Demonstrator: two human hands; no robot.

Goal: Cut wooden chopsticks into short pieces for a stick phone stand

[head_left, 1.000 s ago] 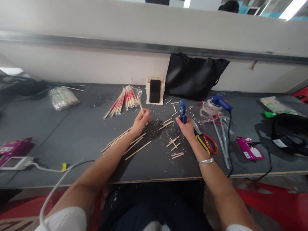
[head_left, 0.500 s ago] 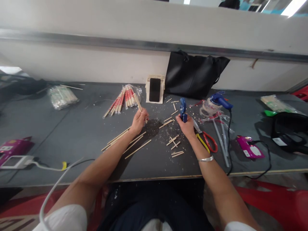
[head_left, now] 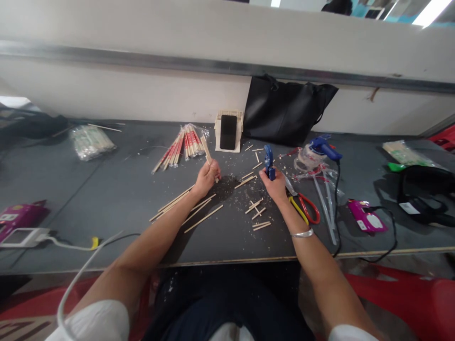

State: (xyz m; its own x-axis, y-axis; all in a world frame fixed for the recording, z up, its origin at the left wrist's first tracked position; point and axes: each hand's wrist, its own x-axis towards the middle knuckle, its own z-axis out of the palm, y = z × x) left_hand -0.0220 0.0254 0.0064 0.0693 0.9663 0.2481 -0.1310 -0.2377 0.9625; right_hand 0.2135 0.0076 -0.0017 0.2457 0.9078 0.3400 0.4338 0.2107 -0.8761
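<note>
My left hand (head_left: 206, 177) is closed around a pair of wooden chopsticks (head_left: 205, 149), which stick up tilted above the fist; a short end shows below it. My right hand (head_left: 275, 184) grips a blue hand tool (head_left: 269, 163) that points away from me; it may be a cutter, but its jaws are hard to make out. The two hands are apart. Long loose sticks (head_left: 204, 219) lie beside my left forearm. Between the hands are short cut pieces (head_left: 245, 182), and nearer me lie a crossed group of pieces (head_left: 255, 208) and a small pair (head_left: 261, 226).
Red-wrapped chopsticks (head_left: 192, 142) lie behind my left hand. A phone (head_left: 228, 132) leans on a small wooden stand before a black bag (head_left: 287, 111). Red-and-yellow-handled pliers (head_left: 308, 208), a blue glue gun (head_left: 325, 148) and clear glue sticks (head_left: 325, 203) are on the right.
The chopsticks in my left hand stand slightly more upright. Both hands keep nearly the same place and grip; the view has shifted slightly.
</note>
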